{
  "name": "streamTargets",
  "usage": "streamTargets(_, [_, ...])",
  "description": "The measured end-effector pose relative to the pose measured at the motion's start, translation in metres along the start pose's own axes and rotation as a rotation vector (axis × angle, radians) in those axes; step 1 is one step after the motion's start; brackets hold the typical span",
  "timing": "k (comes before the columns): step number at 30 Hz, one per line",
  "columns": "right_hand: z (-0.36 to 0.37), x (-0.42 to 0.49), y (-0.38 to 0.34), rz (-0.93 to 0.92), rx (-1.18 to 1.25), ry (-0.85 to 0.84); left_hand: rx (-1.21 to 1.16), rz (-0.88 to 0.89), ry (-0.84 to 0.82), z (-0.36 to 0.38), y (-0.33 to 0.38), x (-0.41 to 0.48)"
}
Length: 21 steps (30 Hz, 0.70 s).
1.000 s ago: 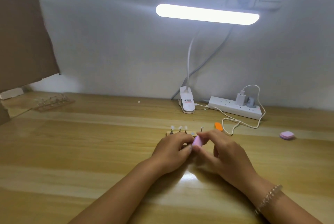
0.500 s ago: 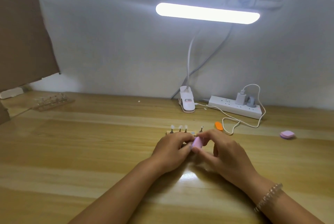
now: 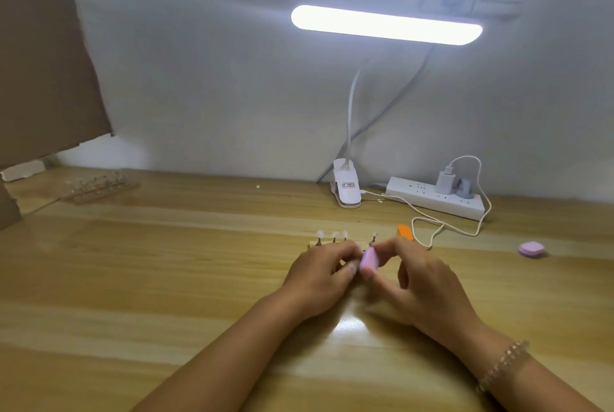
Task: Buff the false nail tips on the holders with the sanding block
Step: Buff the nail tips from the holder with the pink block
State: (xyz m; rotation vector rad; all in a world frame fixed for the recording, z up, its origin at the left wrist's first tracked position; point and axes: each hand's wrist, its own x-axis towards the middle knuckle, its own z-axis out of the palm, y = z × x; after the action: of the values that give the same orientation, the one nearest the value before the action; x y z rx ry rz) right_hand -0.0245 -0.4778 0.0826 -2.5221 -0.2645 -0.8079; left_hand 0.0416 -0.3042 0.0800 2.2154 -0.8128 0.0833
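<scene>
The right hand [image 3: 422, 285] pinches a small pink sanding block [image 3: 369, 260] between thumb and fingertips, holding it on edge just above the worktop [image 3: 133, 278]. The left hand [image 3: 319, 275] sits just left of the block, its fingers curled in and its thumb tip up against the block's lower left side. Whatever it may be gripping is hidden by the fingers and blurred, so I cannot tell if it holds anything.

Just behind the block, a row of false nail tips [image 3: 334, 234] stands on thin upright holders. Three are behind the left hand and one [image 3: 374, 236] is directly behind the block. They rise from a pale strip [image 3: 314, 243] that the left hand's knuckles mostly cover.

Behind the block and a little right lies a small orange piece [image 3: 405, 232]. A white cable [image 3: 432, 222] loops past it to a charger [image 3: 445, 180] plugged into a white power strip [image 3: 432, 200], further back and right of the block. Straight behind the block, against the wall, stands the white clip base [image 3: 345, 189] of a desk lamp, and its lit bar [image 3: 385, 25] glows high above.

Well to the right of the block lies a second pink block [image 3: 531, 249]. Far to the block's back left are another rack of holders [image 3: 99, 184], blurred, and a sheet of brown cardboard [image 3: 43, 72]. A beaded bracelet [image 3: 505, 361] circles the right wrist
</scene>
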Motion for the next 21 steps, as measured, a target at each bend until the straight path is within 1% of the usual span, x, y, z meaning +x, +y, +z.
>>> streamTargets(1, [0.0002, -0.0008, -0.0015, -0.025, -0.006, -0.003, 0.006, -0.003, -0.002, -0.0001, 0.0004, 0.0001])
streamTargets(5, [-0.0002, 0.0042, 0.0022, 0.095, 0.054, -0.017, -0.005, -0.018, -0.004, -0.0009, 0.0010, 0.0001])
streamTargets(8, [0.0009, 0.0012, 0.0011, 0.019, 0.037, -0.016, -0.024, -0.019, -0.012, -0.0014, 0.0016, -0.0004])
streamTargets(12, [0.0005, 0.0045, 0.0045, 0.103, 0.100, -0.001, -0.038, -0.018, -0.005, -0.0013, 0.0026, -0.0002])
streamTargets(15, [0.0016, 0.0001, 0.0001, 0.004, 0.027, -0.010, -0.037, -0.007, -0.007, -0.0008, 0.0014, -0.0007])
streamTargets(16, [0.0017, 0.0001, -0.0007, 0.006, 0.030, -0.019, -0.045, -0.005, -0.003, -0.0013, 0.0014, -0.0002])
streamTargets(19, [-0.0003, 0.0054, 0.0053, 0.112, 0.073, 0.015, -0.088, -0.013, 0.003, -0.0022, 0.0022, 0.0003])
streamTargets(21, [0.0001, 0.0035, 0.0056, 0.066, 0.033, 0.013, -0.080, -0.009, -0.006, -0.0013, 0.0022, -0.0006])
